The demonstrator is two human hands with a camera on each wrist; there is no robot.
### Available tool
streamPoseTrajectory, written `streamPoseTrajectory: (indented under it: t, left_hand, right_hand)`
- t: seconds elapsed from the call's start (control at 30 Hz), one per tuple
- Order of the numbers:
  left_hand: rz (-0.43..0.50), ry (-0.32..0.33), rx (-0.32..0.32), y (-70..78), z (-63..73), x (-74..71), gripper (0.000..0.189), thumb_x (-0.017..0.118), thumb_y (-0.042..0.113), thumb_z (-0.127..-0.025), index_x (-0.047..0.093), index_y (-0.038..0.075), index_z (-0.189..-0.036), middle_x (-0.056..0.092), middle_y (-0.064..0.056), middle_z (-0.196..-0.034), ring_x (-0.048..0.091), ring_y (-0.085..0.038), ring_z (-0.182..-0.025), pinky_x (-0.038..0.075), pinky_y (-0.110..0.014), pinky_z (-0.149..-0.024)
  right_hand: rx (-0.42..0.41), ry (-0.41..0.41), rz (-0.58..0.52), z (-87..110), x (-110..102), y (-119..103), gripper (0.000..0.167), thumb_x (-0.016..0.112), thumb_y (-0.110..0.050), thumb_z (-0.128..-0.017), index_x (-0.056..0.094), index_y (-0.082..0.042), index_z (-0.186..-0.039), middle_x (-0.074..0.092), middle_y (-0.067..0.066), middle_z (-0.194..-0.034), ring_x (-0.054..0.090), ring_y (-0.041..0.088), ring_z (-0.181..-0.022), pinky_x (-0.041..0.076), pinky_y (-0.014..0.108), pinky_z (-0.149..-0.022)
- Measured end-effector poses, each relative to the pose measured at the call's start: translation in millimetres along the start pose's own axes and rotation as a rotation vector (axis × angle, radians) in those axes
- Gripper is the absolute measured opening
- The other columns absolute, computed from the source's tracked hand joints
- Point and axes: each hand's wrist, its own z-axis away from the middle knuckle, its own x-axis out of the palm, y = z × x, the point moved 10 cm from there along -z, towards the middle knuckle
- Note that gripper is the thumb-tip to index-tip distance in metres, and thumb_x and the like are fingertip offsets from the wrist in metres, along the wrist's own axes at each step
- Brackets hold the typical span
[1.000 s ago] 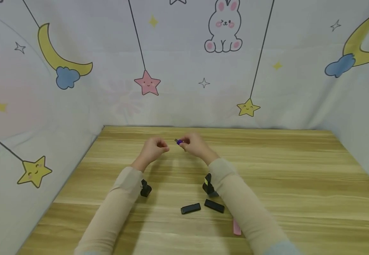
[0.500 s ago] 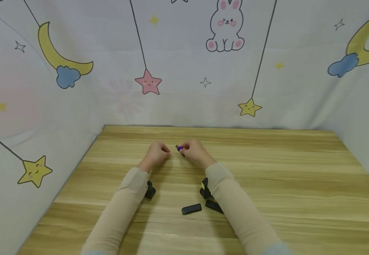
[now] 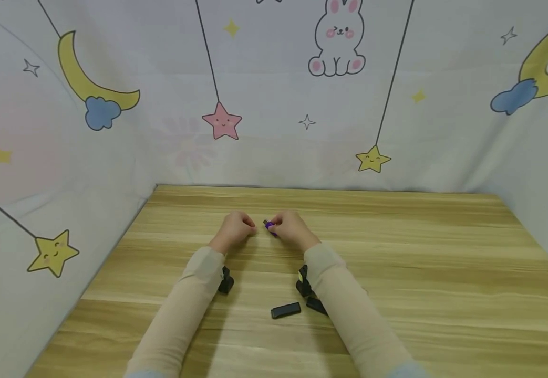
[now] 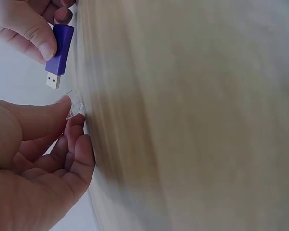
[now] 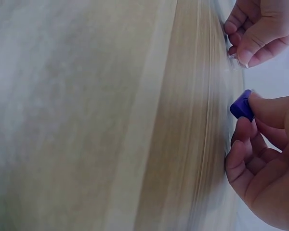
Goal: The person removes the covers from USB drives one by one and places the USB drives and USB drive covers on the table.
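Between thumb and fingers, my right hand (image 3: 292,229) pinches a purple USB flash drive (image 4: 60,50). Its bare metal plug (image 4: 53,80) points toward my left hand (image 3: 236,229). That hand pinches a small clear plastic cap (image 4: 75,103), with the cap's clear edge standing out beyond the fingertips. Drive and cap are a short gap apart in the left wrist view. Both hands are over the far half of the wooden table (image 3: 420,262), and fingers cover part of the drive in the right wrist view.
Nearer the front lies a black stick-shaped item (image 3: 285,310); a second black one (image 3: 318,305) is partly behind the right sleeve. Black wrist cameras (image 3: 303,282) hang under both cuffs. A printed cloth (image 3: 274,152) stands along the table's back edge.
Both hands have come slightly down toward the person, and the gap between them has narrowed a little. The pink stick seen earlier is now hidden by the right sleeve.
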Motion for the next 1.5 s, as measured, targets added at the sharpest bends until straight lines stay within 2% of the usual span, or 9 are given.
streamPoseTrajectory:
  t: [0.13,0.37,0.43,0.6,0.7,0.93,1.3,1.5]
  left_hand:
    - [0.006,-0.001,0.002,1.4,-0.2,0.5,0.013,0.071,0.009,-0.084,0.071,-0.003,-0.090,0.068,-0.013,-0.091,0.059,-0.024,-0.089,0.048,-0.039,-0.086]
    - [-0.004,-0.008,0.015,1.5,-1.3,-0.7,0.014,0.070,0.009,-0.084,0.071,-0.004,-0.090,0.069,-0.014,-0.094,0.059,-0.025,-0.090,0.048,-0.039,-0.086]
    - [-0.006,-0.010,0.015,0.8,-2.6,-0.5,0.015,0.070,0.009,-0.084,0.071,-0.004,-0.091,0.069,-0.014,-0.092,0.058,-0.024,-0.089,0.048,-0.037,-0.084]
    - [-0.034,-0.027,0.017,0.6,-5.4,0.7,0.015,0.070,0.009,-0.086,0.071,-0.004,-0.093,0.069,-0.014,-0.093,0.059,-0.023,-0.088,0.049,-0.037,-0.083]
    - [-0.062,-0.040,0.026,1.2,-6.8,1.8,0.016,0.069,0.010,-0.087,0.071,-0.004,-0.094,0.069,-0.015,-0.096,0.060,-0.024,-0.090,0.049,-0.038,-0.084]
    - [-0.087,-0.050,0.046,2.9,-8.1,3.0,0.016,0.067,0.009,-0.088,0.070,-0.005,-0.094,0.068,-0.015,-0.094,0.060,-0.025,-0.089,0.050,-0.038,-0.083]
    - [-0.089,-0.053,0.046,4.3,-6.3,3.3,0.016,0.066,0.009,-0.089,0.070,-0.006,-0.095,0.068,-0.017,-0.097,0.061,-0.028,-0.093,0.050,-0.040,-0.085]
    - [-0.078,-0.059,0.043,3.6,-6.9,4.1,0.017,0.065,0.009,-0.089,0.070,-0.006,-0.097,0.068,-0.017,-0.098,0.060,-0.028,-0.093,0.050,-0.040,-0.085]
  right_hand:
    - [0.002,0.003,0.022,-1.1,0.1,0.8,0.019,0.065,-0.015,-0.092,0.073,-0.002,-0.104,0.069,0.010,-0.103,0.058,0.019,-0.091,0.048,0.035,-0.084]
    - [0.020,-0.001,0.022,-2.8,1.3,4.1,0.021,0.065,-0.016,-0.093,0.072,0.000,-0.105,0.070,0.011,-0.104,0.060,0.021,-0.096,0.049,0.035,-0.088]
    - [0.026,-0.003,0.020,-2.4,1.0,4.3,0.021,0.065,-0.016,-0.092,0.072,0.000,-0.104,0.069,0.011,-0.103,0.060,0.019,-0.093,0.049,0.033,-0.085]
    - [0.057,-0.034,-0.033,-0.7,3.5,6.8,0.022,0.064,-0.015,-0.093,0.070,0.001,-0.106,0.068,0.010,-0.094,0.056,0.012,-0.069,0.048,0.023,-0.063]
    - [0.063,-0.047,-0.059,0.2,4.5,6.6,0.022,0.063,-0.014,-0.094,0.069,0.002,-0.108,0.067,0.011,-0.092,0.054,0.011,-0.061,0.046,0.020,-0.055]
    - [0.058,-0.035,-0.062,0.5,2.9,4.4,0.021,0.063,-0.012,-0.093,0.067,0.003,-0.107,0.068,0.014,-0.094,0.055,0.010,-0.061,0.047,0.020,-0.054]
    - [0.050,-0.026,0.026,-0.2,2.8,3.7,0.026,0.062,-0.015,-0.095,0.068,0.003,-0.113,0.069,0.014,-0.102,0.055,0.008,-0.059,0.046,0.018,-0.056]
    - [0.044,-0.016,0.071,-1.2,2.2,2.5,0.024,0.062,-0.015,-0.095,0.068,0.003,-0.109,0.069,0.012,-0.093,0.053,0.007,-0.056,0.044,0.018,-0.058]
